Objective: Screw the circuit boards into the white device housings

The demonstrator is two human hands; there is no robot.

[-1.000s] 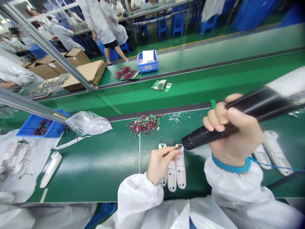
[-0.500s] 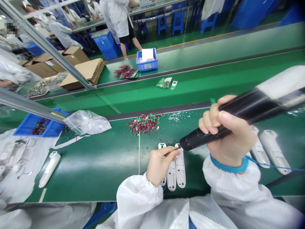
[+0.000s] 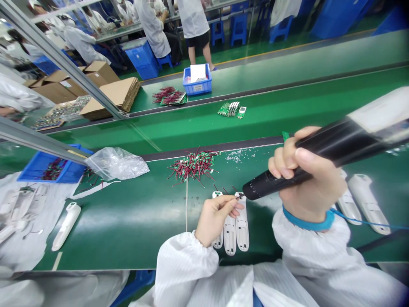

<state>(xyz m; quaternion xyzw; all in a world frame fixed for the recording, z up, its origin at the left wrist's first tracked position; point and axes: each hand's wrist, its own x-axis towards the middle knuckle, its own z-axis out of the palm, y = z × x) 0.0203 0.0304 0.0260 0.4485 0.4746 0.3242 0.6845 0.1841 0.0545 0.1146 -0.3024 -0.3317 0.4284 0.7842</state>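
Observation:
My right hand (image 3: 311,183) is wrapped round a thick black electric screwdriver (image 3: 341,145), which slants down to the left. Its bit end meets the fingertips of my left hand (image 3: 211,215), pinched at the top of a white plastic shell (image 3: 243,228). What those fingertips hold, if anything, is too small to make out. Two more white shells (image 3: 230,238) lie alongside, partly covered by my left hand. A small green circuit board (image 3: 217,194) sits in the leftmost one, and dark red wires stick up at the tops.
Beyond the shells are a heap of red-wired boards (image 3: 194,165) and scattered small white parts (image 3: 238,155). A plastic bag (image 3: 116,164) and blue bin (image 3: 60,166) stand left. Other white shells (image 3: 369,202) lie right. Circuit boards (image 3: 230,109) sit on the green belt.
The circuit boards on the belt have moved right. A standing co-worker in the background has shifted right, revealing a seated person. My hands and the screwdriver have barely moved.

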